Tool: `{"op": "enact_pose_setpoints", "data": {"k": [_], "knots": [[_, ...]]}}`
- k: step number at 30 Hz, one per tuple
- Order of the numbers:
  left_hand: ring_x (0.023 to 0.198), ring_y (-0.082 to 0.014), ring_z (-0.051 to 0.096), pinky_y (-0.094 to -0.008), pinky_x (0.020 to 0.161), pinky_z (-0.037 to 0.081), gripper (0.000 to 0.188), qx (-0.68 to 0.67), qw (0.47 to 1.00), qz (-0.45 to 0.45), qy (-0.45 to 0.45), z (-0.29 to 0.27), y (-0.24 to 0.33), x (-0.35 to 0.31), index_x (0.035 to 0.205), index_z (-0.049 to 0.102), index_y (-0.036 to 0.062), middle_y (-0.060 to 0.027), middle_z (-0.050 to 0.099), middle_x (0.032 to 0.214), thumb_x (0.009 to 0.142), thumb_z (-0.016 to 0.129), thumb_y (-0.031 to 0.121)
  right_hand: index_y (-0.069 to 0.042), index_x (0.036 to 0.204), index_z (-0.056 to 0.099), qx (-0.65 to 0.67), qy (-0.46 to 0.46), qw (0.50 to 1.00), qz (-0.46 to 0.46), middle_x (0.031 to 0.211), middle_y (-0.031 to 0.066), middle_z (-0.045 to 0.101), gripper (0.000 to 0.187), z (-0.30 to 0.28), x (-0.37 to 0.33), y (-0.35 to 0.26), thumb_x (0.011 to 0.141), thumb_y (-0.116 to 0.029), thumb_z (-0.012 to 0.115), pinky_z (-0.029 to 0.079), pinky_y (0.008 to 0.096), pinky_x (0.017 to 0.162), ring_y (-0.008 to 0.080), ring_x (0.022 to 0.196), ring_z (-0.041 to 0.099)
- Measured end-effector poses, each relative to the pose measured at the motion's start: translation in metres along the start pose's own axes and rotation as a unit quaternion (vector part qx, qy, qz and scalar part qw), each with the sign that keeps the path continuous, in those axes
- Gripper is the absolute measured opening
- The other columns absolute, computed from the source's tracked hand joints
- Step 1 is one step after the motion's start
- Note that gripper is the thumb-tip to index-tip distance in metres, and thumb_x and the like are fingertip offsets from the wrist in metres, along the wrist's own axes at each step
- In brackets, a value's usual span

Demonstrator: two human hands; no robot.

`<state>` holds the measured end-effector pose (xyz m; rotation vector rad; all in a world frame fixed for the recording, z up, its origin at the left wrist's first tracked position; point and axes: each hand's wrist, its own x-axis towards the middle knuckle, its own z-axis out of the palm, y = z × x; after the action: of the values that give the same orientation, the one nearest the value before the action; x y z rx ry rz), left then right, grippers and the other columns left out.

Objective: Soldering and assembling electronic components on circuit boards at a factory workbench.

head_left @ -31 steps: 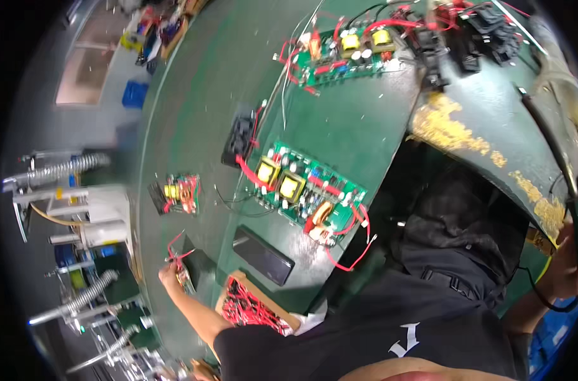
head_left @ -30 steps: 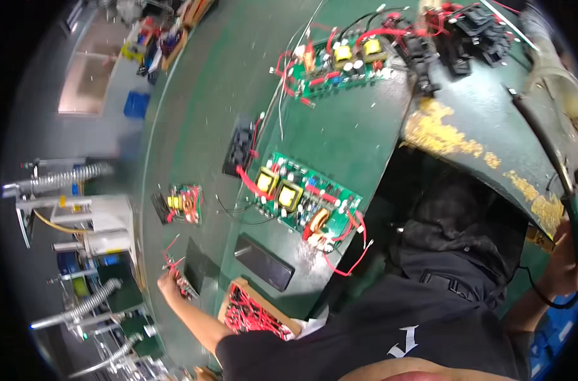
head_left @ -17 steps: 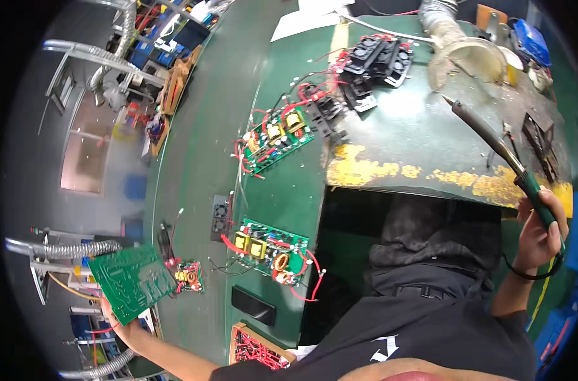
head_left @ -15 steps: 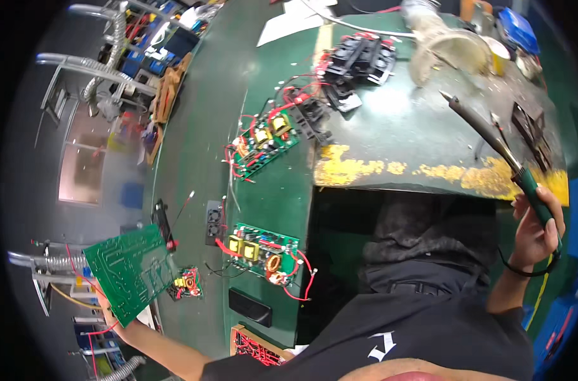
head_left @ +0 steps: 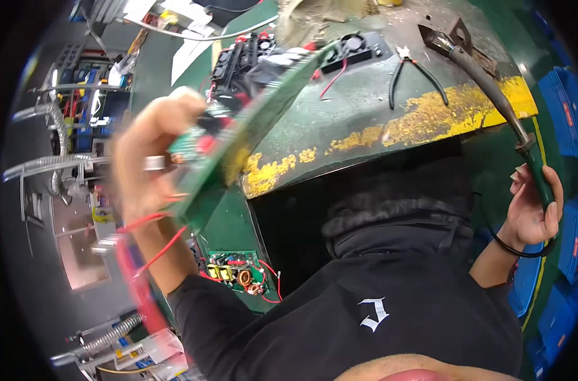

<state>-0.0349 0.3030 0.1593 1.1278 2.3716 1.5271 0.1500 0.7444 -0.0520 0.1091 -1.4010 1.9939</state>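
My left hand (head_left: 152, 140) grips a green circuit board (head_left: 263, 108) by its component side, holding it tilted nearly on edge above the bench's front left corner. Motion blurs this hand and the board; red wires trail from it below. In my right hand (head_left: 533, 203), fingers wrap round the green handle of a soldering iron (head_left: 508, 117). Its long shaft points away over the yellow bench edge, with its front end at a brown metal holder (head_left: 460, 35). Pliers (head_left: 403, 66) with black and orange handles lie spread between the two hands, beside a small black fan (head_left: 356, 44).
Black fan units (head_left: 241, 57) lie at the far left of the worn green bench (head_left: 359, 95). Another green circuit board (head_left: 238, 270) with yellow transformers and red wires lies at lower left. Blue bins (head_left: 562, 120) line the right side. A cable (head_left: 206, 38) arcs across the top.
My left hand has brought the circuit board up and rightward over the bench, turning it edge-on. The view has shifted right. My right hand keeps the soldering iron, its front end now at the metal holder.
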Motion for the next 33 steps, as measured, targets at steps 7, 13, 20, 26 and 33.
{"op": "enact_pose_setpoints", "data": {"k": [7, 13, 20, 26, 33], "knots": [[0.091, -0.0318, 0.05, -0.0427, 0.086, 0.044, 0.032, 0.272, 0.93, 0.039, -0.246, 0.033, -0.07, 0.002, 0.091, 0.06, 0.0072, -0.007, 0.053, 0.086, 0.067, 0.08, 0.009, 0.013, 0.129, 0.057, -0.008, 0.023, 1.0, 0.002, 0.1, 0.0321, 0.069, 0.063, 0.005, 0.005, 0.013, 0.095, -0.038, 0.044, 0.056, 0.0353, 0.067, 0.0366, 0.085, 0.069], [0.096, -0.0302, 0.056, -0.0412, 0.085, 0.05, 0.016, 0.403, 0.889, -0.035, -0.215, 0.032, -0.107, -0.067, 0.087, 0.06, 0.0073, -0.0076, 0.055, 0.091, 0.073, 0.067, 0.009, 0.011, 0.131, 0.057, 0.002, -0.031, 0.999, 0.029, 0.103, 0.0329, 0.069, 0.062, 0.019, 0.026, 0.035, 0.095, -0.038, 0.044, 0.056, 0.0356, 0.067, 0.0357, 0.084, 0.069], [0.101, -0.0268, 0.059, -0.0375, 0.081, 0.053, 0.026, 0.413, 0.909, -0.041, 0.024, 0.036, -0.159, -0.125, 0.095, 0.073, 0.0113, -0.0051, 0.063, 0.103, 0.069, 0.074, 0.004, 0.009, 0.133, 0.057, 0.013, -0.068, 0.996, 0.049, 0.103, 0.0334, 0.069, 0.064, 0.043, 0.041, 0.051, 0.095, -0.04, 0.042, 0.055, 0.0367, 0.067, 0.0352, 0.08, 0.067], [0.108, -0.0317, 0.063, -0.0376, 0.089, 0.055, 0.033, 0.404, 0.911, -0.062, 0.053, 0.03, -0.151, -0.132, 0.107, 0.073, 0.0073, -0.012, 0.065, 0.115, 0.076, 0.07, -0.002, 0.006, 0.135, 0.058, 0.04, -0.099, 0.993, 0.054, 0.109, 0.0332, 0.067, 0.063, 0.047, 0.036, 0.054, 0.095, -0.04, 0.045, 0.053, 0.0372, 0.067, 0.0371, 0.089, 0.066], [0.102, -0.0294, 0.066, -0.0381, 0.084, 0.056, 0.023, 0.451, 0.873, -0.072, 0.171, -0.021, -0.1, -0.132, 0.107, 0.073, 0.0055, -0.01, 0.068, 0.113, 0.085, 0.071, -0.002, 0.006, 0.138, 0.055, 0.076, -0.075, 0.994, 0.03, 0.113, 0.0335, 0.067, 0.062, 0.047, 0.002, 0.013, 0.095, -0.038, 0.049, 0.052, 0.0395, 0.07, 0.0371, 0.091, 0.065]]}}
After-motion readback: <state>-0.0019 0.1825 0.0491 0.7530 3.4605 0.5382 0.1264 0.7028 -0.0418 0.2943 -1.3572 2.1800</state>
